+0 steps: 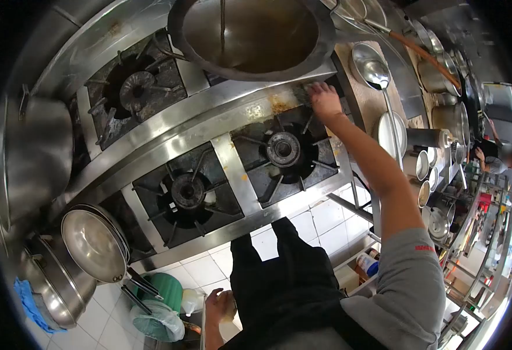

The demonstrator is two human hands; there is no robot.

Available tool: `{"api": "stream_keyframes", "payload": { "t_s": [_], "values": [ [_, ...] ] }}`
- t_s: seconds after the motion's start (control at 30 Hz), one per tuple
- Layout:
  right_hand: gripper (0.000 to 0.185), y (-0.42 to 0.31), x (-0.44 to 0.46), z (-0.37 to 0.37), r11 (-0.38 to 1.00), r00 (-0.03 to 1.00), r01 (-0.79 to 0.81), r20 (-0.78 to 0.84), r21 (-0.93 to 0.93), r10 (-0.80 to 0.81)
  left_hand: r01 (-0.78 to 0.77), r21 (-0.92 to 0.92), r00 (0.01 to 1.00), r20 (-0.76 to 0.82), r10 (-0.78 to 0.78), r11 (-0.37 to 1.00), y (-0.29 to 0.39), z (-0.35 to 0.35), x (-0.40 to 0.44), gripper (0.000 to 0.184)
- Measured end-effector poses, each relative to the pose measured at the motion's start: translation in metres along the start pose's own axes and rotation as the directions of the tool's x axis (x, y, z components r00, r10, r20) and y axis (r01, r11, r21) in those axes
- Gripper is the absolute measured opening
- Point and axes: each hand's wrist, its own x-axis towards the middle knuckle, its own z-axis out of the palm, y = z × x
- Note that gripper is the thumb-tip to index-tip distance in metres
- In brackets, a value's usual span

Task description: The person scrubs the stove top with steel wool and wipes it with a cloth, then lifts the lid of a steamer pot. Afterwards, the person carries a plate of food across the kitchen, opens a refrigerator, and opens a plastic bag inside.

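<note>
My right hand (326, 100) reaches out to the steel ledge (276, 105) behind the front burners, close to a brown stain. Its fingers are bent down against the metal; a greyish patch shows at the fingertips, and I cannot make out what it is. Just in front lies the right front burner (283, 149), with bare grates, and the left front burner (188, 190) is beside it. Low by my apron, my left hand (217, 308) is curled against something pale and yellowish, too partly hidden to name.
A large wok (320, 44) of brown liquid stands at the back. Stacked pans (95, 245) sit at the left edge, near a green bin (165, 291). To the right are a ladle (375, 73) and several pots. A co-worker (495, 154) stands far right.
</note>
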Motion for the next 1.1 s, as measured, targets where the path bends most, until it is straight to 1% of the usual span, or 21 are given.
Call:
{"api": "stream_keyframes", "payload": {
  "t_s": [0.07,0.13,0.17,0.23,0.33,0.4,0.47,0.5,0.57,0.63,0.7,0.73,0.77,0.8,0.83,0.9,0.93,0.97,1.03,1.07,1.1],
  "values": [
    [0.035,-0.015,0.001,0.022,0.997,0.996,-0.036,-0.081,-0.073,0.03,0.016,-0.022,1.0,0.016,-0.016,1.0,-0.034,0.015,0.007,0.037],
    [0.041,-0.041,-0.006,0.031,0.997,0.987,-0.017,-0.16,-0.08,0.004,-0.089,0.017,0.996,-0.011,0.089,0.996,0.001,0.01,-0.001,0.036],
    [0.047,-0.055,-0.005,0.029,0.996,0.995,0.057,-0.088,0.075,-0.05,-0.137,0.039,0.99,-0.027,0.138,0.99,0.017,0.007,-0.004,0.036],
    [0.051,-0.069,-0.006,0.008,0.952,0.993,0.115,-0.073,0.283,-0.098,-0.128,0.114,0.992,-0.003,0.129,0.985,0.017,0.005,0.004,0.034],
    [0.048,-0.078,-0.016,-0.023,0.955,0.993,0.044,-0.117,0.292,-0.01,-0.158,0.152,0.987,0.005,0.159,0.976,0.027,0.002,0.013,0.031],
    [0.046,-0.107,-0.023,-0.021,0.98,0.988,-0.076,-0.117,0.182,0.098,-0.169,0.178,0.984,-0.016,0.175,0.969,0.008,0.004,0.016,0.029],
    [0.037,-0.116,-0.006,0.006,0.982,0.963,-0.134,-0.217,0.131,0.161,-0.083,0.09,0.997,0.012,0.082,0.993,0.008,0.009,0.023,0.029],
    [0.036,-0.108,0.003,0.005,0.981,0.974,-0.112,-0.178,0.157,0.14,-0.029,0.05,0.999,0.028,0.028,0.998,0.007,0.007,0.023,0.029],
    [0.034,-0.075,-0.002,0.003,0.975,0.993,-0.08,-0.074,0.206,0.097,-0.071,0.113,0.997,0.003,0.071,0.991,0.008,0.002,0.019,0.029],
    [0.03,-0.025,-0.002,0.045,0.969,0.977,-0.132,-0.138,0.208,0.162,-0.083,0.15,0.995,-0.039,0.09,0.985,0.005,0.006,0.02,0.028],
    [0.025,-0.014,-0.003,0.031,0.848,0.876,-0.217,-0.288,0.483,0.388,-0.051,0.19,0.995,-0.074,0.066,0.98,-0.007,0.01,0.015,0.027],
    [0.019,-0.031,-0.001,0.037,0.831,0.874,-0.116,-0.342,0.545,0.346,-0.034,0.159,0.998,-0.055,0.044,0.987,-0.004,0.013,0.016,0.027],
    [0.021,-0.058,0.011,0.047,0.935,0.933,-0.128,-0.28,0.332,0.227,-0.012,0.136,0.999,-0.029,0.017,0.991,-0.002,0.013,0.011,0.027],
    [0.019,-0.093,0.013,0.042,0.861,0.923,-0.031,-0.317,0.508,0.22,0.012,0.111,1.0,-0.005,-0.012,0.994,0.001,0.015,0.007,0.027],
    [0.015,-0.122,0.008,0.005,0.836,0.849,0.142,-0.499,0.529,0.172,0.027,0.108,1.0,0.001,-0.027,0.994,0.008,0.015,0.005,0.026],
    [0.012,-0.095,0.009,0.003,0.819,0.836,0.349,-0.546,0.455,-0.053,0.059,0.11,0.998,0.009,-0.06,0.992,0.021,0.011,0.007,0.026],
    [0.013,-0.065,0.012,0.029,0.842,0.921,0.215,-0.389,0.495,-0.007,-0.058,0.159,0.998,-0.006,0.06,0.986,-0.028,0.017,0.02,0.023],
    [0.015,-0.038,0.004,0.057,0.852,0.976,0.094,-0.215,0.515,0.022,0.005,0.108,1.0,0.002,-0.005,0.994,-0.036,0.015,0.014,0.024],
    [0.013,-0.012,-0.002,0.042,0.794,0.951,-0.134,-0.147,0.593,0.271,0.139,-0.02,0.99,0.006,-0.139,0.99,-0.021,0.012,0.023,0.026],
    [0.012,-0.031,0.005,0.034,0.796,0.919,-0.117,-0.239,0.594,0.313,0.198,-0.094,0.98,0.011,-0.198,0.976,-0.03,0.012,0.025,0.028],
    [0.011,-0.048,0.005,0.028,0.799,0.877,-0.112,-0.32,0.591,0.359,0.112,-0.257,0.993,-0.001,-0.116,0.96,-0.058,0.022,0.034,0.026]
  ]
}}
